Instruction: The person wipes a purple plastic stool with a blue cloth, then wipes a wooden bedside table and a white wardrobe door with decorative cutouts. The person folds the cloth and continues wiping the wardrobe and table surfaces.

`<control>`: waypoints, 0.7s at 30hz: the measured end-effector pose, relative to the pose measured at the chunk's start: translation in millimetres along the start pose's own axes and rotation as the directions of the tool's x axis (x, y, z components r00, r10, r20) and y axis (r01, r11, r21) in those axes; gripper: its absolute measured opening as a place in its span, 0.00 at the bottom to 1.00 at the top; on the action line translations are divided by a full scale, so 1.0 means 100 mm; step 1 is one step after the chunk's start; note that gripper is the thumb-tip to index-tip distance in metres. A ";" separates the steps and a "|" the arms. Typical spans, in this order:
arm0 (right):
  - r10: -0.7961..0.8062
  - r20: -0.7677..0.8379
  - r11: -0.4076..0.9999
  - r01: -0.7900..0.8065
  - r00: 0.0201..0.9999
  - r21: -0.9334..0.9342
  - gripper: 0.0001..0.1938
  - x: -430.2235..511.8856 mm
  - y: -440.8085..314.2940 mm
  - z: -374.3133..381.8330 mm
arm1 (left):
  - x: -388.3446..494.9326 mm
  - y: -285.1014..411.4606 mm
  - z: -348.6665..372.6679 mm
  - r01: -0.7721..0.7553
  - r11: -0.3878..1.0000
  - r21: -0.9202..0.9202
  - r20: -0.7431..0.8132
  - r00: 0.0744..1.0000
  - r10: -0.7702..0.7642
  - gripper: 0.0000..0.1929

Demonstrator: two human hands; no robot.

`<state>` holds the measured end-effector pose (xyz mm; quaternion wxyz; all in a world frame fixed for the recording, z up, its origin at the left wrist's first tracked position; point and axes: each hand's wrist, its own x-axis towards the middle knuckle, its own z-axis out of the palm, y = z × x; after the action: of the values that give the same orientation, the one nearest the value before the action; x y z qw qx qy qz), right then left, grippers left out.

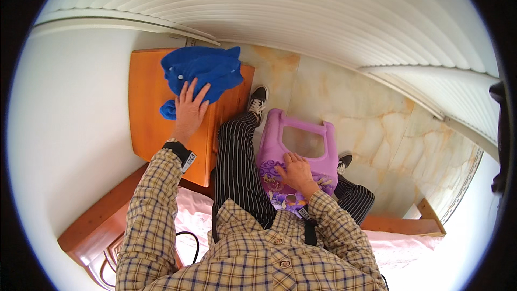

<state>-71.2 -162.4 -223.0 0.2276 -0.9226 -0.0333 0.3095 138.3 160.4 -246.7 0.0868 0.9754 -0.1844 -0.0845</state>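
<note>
A bunched blue cloth (pixel 204 68) lies on the orange wooden nightstand (pixel 149 76) at the upper left. My left hand (pixel 190 105) rests on the near edge of this cloth with its fingers spread. A small blue lump of fabric (pixel 168 109) sits just left of that hand. Between my legs stands a purple plastic stool (pixel 275 137) with a floral pattern and a large opening. My right hand (pixel 298 171) lies flat on its patterned part, fingers slightly apart.
Behind me is a bed with pink bedding (pixel 194 210) and a wooden frame (pixel 400 225). A black cable (pixel 197 246) loops beside my left side. White pleated curtains (pixel 291 12) hang across the far side above a marble-look tile floor (pixel 363 117). A white wall (pixel 76 97) borders the nightstand.
</note>
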 end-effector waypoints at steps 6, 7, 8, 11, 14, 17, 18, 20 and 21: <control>-0.134 0.236 0.968 0.076 0.962 0.239 0.21 0.21 0.46 -0.29 | -0.02 0.13 -0.11 0.075 0.997 -0.016 -0.006 0.997 -0.075 0.24; -0.161 0.277 0.953 0.076 0.947 0.294 0.21 0.25 0.55 -0.34 | 0.00 0.16 -0.12 0.080 0.997 -0.019 -0.022 0.997 -0.081 0.24; -0.173 0.258 0.943 0.084 0.950 0.321 0.20 0.28 0.67 -0.40 | 0.01 0.18 -0.12 0.087 0.996 -0.018 -0.042 0.995 -0.088 0.23; -0.102 0.258 0.973 0.042 0.961 0.227 0.20 0.59 1.24 -0.68 | 0.09 0.24 -0.06 0.110 0.993 -0.050 -0.153 0.981 -0.117 0.22; 0.009 0.148 1.000 -0.010 0.989 0.009 0.19 0.63 1.77 -0.72 | 0.00 0.30 0.05 0.152 0.987 -0.048 -0.177 0.971 -0.158 0.22; 0.036 -0.040 0.996 -0.033 0.999 0.081 0.17 0.62 2.22 -0.71 | -0.25 0.40 0.20 0.143 0.988 -0.060 -0.220 0.963 -0.153 0.21; 0.109 -0.059 0.984 -0.099 0.992 0.150 0.16 0.54 2.33 -0.72 | -0.39 0.46 0.25 0.130 0.990 -0.054 -0.245 0.959 -0.140 0.21; 0.064 -0.094 0.996 -0.057 0.994 0.076 0.14 0.44 2.50 -0.78 | -0.65 0.59 0.35 0.154 0.985 -0.083 -0.212 0.963 -0.168 0.22; 0.105 -0.103 0.994 -0.107 0.989 -0.019 0.13 0.38 2.57 -0.86 | -0.72 0.61 0.39 0.128 0.988 -0.088 -0.271 0.951 -0.147 0.22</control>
<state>-10.0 -418.9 -296.6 0.2008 -0.9404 0.0235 0.2735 43.8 125.9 -263.1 0.1394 0.9844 -0.0991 0.0402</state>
